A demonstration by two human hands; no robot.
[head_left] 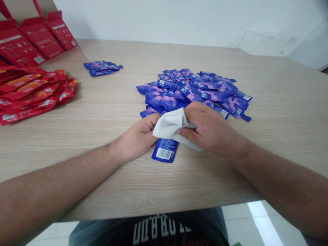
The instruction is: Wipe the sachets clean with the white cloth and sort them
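The left hand [138, 138] pinched the blue packet [165, 152]; the right hand [210, 131] clenched a white cloth [170, 124] over its top. The packet lay between both hands, long axis pointing toward the near edge of the desk [102, 112].

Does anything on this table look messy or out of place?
Nothing looks damaged or spilled. The blue foil sachets lie in a loose, jumbled heap on the wooden table, unlike the small tidy stack of the same sachets farther left. One blue sachet pokes out beneath the white cloth.
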